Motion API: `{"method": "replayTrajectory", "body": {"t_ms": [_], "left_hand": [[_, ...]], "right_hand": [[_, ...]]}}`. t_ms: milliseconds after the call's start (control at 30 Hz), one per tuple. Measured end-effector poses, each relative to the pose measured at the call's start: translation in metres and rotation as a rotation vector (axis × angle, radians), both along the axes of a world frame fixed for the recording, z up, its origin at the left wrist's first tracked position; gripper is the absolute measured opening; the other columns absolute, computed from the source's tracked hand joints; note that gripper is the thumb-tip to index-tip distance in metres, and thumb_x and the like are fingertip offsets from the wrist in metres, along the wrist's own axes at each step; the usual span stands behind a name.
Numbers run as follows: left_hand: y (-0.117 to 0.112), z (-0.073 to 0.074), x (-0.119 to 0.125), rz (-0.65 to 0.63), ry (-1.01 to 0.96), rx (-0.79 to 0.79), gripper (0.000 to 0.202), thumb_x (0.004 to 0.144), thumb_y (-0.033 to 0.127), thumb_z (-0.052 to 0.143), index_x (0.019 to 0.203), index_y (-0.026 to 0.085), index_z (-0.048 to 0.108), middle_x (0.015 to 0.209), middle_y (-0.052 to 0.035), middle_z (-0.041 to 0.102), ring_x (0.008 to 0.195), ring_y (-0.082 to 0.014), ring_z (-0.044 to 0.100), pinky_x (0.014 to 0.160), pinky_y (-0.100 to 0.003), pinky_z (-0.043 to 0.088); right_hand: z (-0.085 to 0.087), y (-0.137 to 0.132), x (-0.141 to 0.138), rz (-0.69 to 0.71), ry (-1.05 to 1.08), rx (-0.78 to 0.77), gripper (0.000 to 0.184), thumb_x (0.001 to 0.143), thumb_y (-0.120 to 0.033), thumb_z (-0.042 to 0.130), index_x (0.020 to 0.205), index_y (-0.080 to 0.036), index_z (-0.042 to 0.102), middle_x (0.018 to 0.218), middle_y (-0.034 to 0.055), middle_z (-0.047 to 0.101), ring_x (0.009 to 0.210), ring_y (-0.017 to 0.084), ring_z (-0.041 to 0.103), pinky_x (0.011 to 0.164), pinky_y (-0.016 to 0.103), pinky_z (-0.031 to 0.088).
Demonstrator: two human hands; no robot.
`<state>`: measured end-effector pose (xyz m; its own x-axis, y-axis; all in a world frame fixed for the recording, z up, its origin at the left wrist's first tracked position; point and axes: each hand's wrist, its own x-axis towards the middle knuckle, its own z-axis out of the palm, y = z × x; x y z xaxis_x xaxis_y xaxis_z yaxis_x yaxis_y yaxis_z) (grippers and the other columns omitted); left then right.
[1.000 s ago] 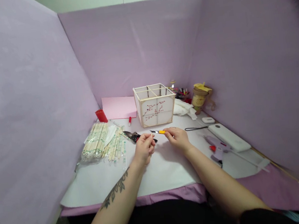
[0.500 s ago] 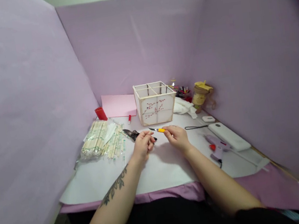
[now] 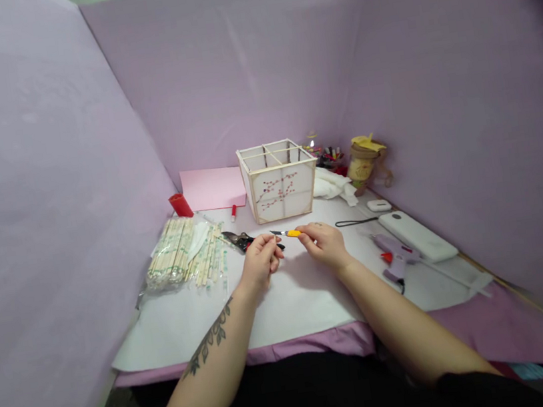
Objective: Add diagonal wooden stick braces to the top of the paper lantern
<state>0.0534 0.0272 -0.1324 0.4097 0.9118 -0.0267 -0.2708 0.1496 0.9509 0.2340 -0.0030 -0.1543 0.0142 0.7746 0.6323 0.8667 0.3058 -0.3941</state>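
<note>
My right hand (image 3: 324, 245) is closed around a small craft knife (image 3: 288, 233) with an orange collar; its dark blade points left. My left hand (image 3: 260, 263) is curled shut just left of the blade, fingers pinched on something too small to make out. Both hands hover over white paper (image 3: 284, 296) on the table. Black and red cutters (image 3: 239, 241) lie just beyond my left hand. A wooden-framed paper box (image 3: 279, 181) with red blossom drawings stands behind the hands.
A bag of wrapped chopsticks (image 3: 185, 254) lies at the left. A red cup (image 3: 181, 204) and pink sheet (image 3: 213, 188) sit at the back. A purple glue gun (image 3: 394, 255), white power bank (image 3: 417, 235), cloth (image 3: 332, 186) and jar (image 3: 363, 163) fill the right. Purple partitions enclose the desk.
The view has tilted down slightly, so the table sits a little higher in the picture. Both hands keep their pose and grip; the knife has barely shifted.
</note>
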Motion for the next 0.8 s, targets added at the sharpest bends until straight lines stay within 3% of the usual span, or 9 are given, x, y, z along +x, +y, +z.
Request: {"method": "replayTrajectory", "body": {"t_ms": [800], "left_hand": [[-0.0046,0.0031,-0.0020,-0.021,0.022,-0.004,0.033,0.073,0.044,0.069,0.083,0.015,0.055,0.051,0.0053,0.054,0.030,-0.0010,0.029,0.035,-0.017,0.012]], "right_hand": [[-0.0025,0.0032,0.0040,0.009,-0.015,0.006,0.032,0.093,-0.033,0.042,0.094,-0.022,0.072,0.073,0.0047,0.068,0.070,0.019,0.060,0.067,0.029,0.042]]}}
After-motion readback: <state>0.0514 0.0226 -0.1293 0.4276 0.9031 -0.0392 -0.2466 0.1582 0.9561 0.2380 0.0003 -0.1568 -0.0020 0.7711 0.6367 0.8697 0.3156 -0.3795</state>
